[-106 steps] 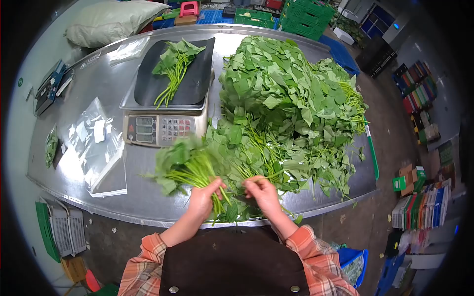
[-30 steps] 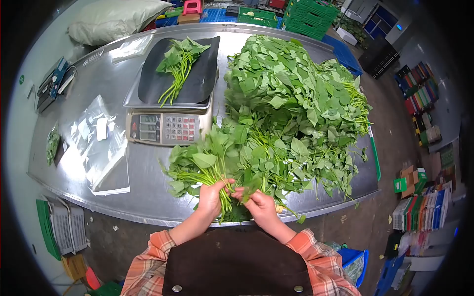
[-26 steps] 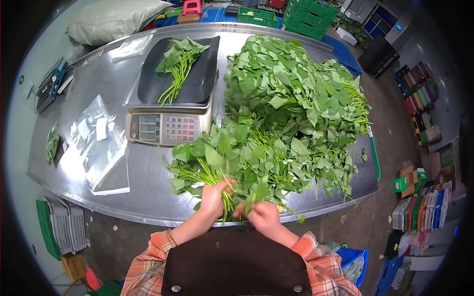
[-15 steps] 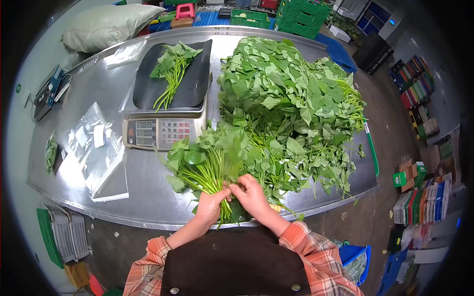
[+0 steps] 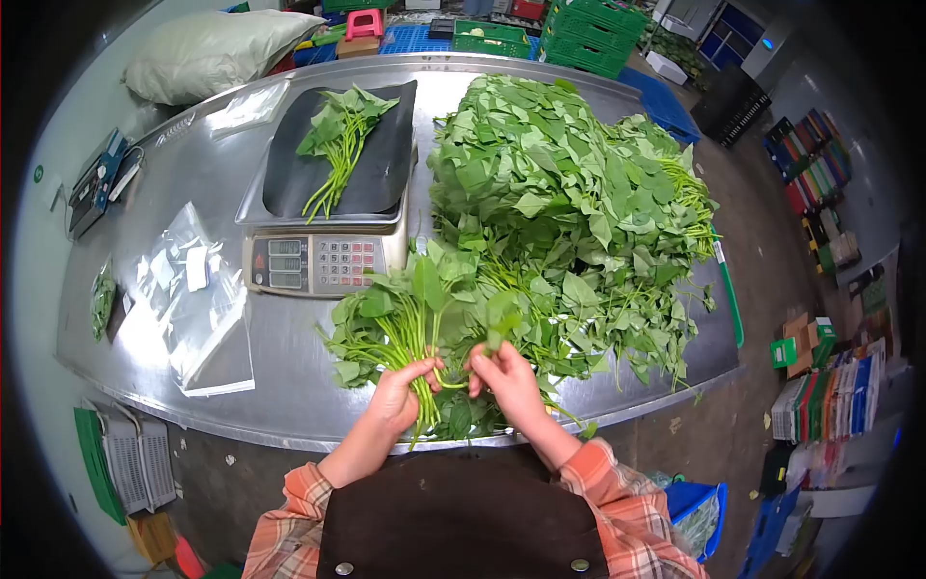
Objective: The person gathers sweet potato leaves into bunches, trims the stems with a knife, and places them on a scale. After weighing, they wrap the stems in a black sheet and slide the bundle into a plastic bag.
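My left hand (image 5: pixel 403 391) is closed round the stems of a bunch of leafy greens (image 5: pixel 400 323), its leaves pointing away from me. Just to its right, my right hand (image 5: pixel 506 381) pinches a small leafy sprig (image 5: pixel 499 323), somewhat blurred. A bent stem reaches across between the two hands. Beyond them a large heap of the same greens (image 5: pixel 540 164) covers the right side of the metal table (image 5: pixel 318 386). On the dark tray of a weighing scale (image 5: pixel 323 262) lies a smaller bunch of greens (image 5: pixel 338 145).
Clear plastic bags (image 5: pixel 198 309) lie left of the scale, near a small wrapped green bundle (image 5: pixel 102 299). A big white sack (image 5: pixel 217 58) sits at the back left. Green crates (image 5: pixel 588 39) are stacked behind the table. A blue bin (image 5: pixel 696 511) stands below right.
My right hand has moved slightly right, away from the bunch, and a leafy sprig now shows in its fingers. My left hand still grips the stems, slightly farther left.
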{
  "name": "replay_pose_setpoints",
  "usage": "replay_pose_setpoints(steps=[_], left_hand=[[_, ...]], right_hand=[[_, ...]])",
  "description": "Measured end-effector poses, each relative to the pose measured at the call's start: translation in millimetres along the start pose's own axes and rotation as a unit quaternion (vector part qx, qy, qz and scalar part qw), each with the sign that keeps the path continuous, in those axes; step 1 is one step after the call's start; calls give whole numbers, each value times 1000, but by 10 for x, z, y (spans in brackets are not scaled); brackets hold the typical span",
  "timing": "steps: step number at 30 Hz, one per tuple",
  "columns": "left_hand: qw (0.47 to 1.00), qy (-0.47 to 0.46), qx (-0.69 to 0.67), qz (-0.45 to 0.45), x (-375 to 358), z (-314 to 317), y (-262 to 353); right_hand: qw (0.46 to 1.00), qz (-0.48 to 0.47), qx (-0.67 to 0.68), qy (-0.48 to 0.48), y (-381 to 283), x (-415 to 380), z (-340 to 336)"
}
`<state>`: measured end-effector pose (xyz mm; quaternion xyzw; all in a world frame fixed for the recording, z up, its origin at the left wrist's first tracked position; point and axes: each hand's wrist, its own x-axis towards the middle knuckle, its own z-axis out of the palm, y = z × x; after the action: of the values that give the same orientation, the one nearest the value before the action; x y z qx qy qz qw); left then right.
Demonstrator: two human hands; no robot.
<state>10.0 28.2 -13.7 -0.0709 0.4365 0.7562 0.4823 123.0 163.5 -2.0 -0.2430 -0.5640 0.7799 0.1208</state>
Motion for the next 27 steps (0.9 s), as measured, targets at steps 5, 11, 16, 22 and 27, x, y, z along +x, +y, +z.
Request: replay_pose_setpoints(steps=[5,11,16,22,27], left_hand=[[993,-92,77,-17,-89,35,-43],[999,-6,5,-40,-60,-34,-196],[999,-27,11,-40,-112,-59,-406],[995,-45,53,-66,-126,-109,-458],[996,-9,15,-91,-45,-284,-631]], right_hand=[[996,45,-74,-15,-20,245,66],[788,-334,-515,-46,53,59,43],[776,-363,-498,-132,-97,-106,-48],[771,-374,-497,-138,-57,-135,-77],[832,-306,-441,-141,136,-250,76]])
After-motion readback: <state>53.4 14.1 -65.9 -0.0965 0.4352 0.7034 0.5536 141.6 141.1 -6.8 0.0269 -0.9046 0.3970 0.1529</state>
